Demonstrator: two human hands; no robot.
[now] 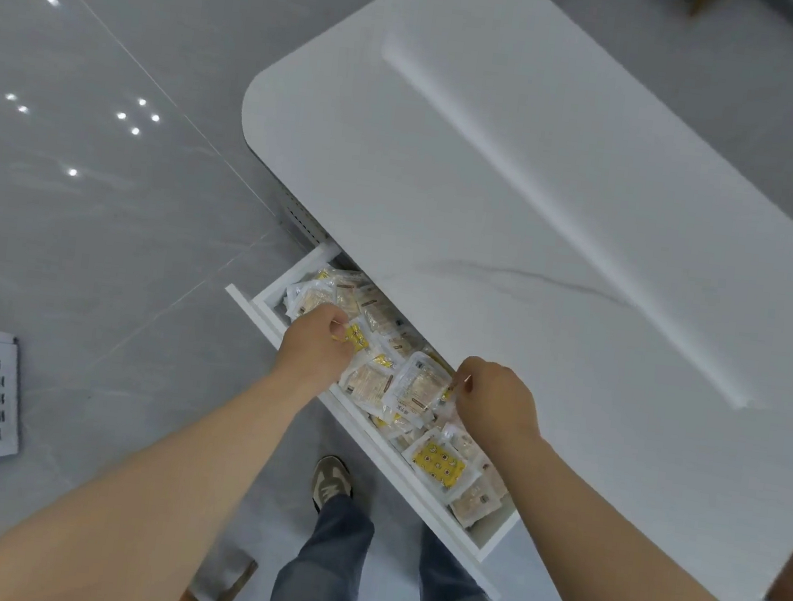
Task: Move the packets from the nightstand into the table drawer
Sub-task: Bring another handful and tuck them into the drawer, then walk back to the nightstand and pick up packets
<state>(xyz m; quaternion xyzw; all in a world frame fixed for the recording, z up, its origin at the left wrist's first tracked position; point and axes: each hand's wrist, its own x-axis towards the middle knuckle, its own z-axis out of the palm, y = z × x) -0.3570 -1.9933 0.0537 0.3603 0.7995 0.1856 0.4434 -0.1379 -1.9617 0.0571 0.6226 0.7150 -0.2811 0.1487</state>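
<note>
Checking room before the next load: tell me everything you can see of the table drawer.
The white, shallow, long drawer is pulled partly out from under the white marble-look table top, its rear hidden beneath. Clear and yellow plastic packets fill it nearly to the rim, piled loosely. The left hand and right hand each pinch packets inside it.

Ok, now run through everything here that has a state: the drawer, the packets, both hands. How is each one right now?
drawer: pulled open from under the table, nearly full.
packets: piled loosely in the drawer, overlapping.
left hand: over the drawer's left end, fingers curled on a yellow packet.
right hand: over the drawer's middle, pinching the edge of a clear packet.
</note>
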